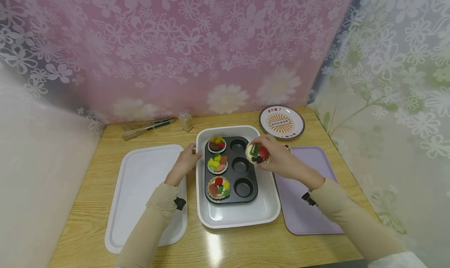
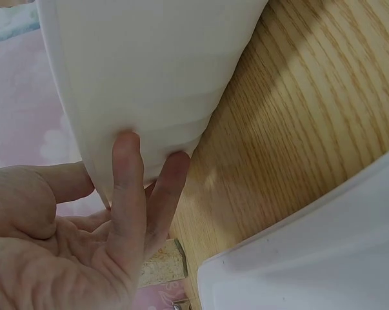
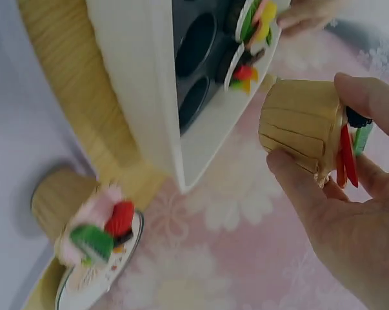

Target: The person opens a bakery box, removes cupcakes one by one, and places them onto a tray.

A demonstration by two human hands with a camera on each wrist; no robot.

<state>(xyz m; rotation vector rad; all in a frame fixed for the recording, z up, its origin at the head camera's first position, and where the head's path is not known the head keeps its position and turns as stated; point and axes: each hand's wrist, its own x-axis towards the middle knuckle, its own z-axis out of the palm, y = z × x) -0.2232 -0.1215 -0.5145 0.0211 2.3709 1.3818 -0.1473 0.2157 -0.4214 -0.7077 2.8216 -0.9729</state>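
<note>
My right hand [image 1: 281, 158] pinches a fruit tart [image 1: 256, 153] above the right rim of a white basin [image 1: 225, 217]. The tart's pale brown ribbed case [image 3: 299, 123] faces the right wrist camera, tilted on its side. My left hand [image 1: 184, 162] holds the basin's left wall, thumb at the rim and fingers [image 2: 128, 168] on the outside. Inside the basin lies a black muffin tin [image 1: 230, 199]. Its left column bears a chocolate-coloured tart [image 1: 216, 145], a fruit-topped tart [image 1: 218, 164] and a larger fruit tart [image 1: 218, 188]; the right column's cups [image 1: 243, 187] are bare.
Another fruit tart [image 3: 94, 223] stands on the lilac tray [image 1: 309, 217] at the right, mostly behind my right hand in the head view. A patterned plate [image 1: 282, 122] lies behind it. At left are a white tray [image 1: 140, 190], a small jar [image 1: 185, 120] and brush-like utensils [image 1: 147, 129].
</note>
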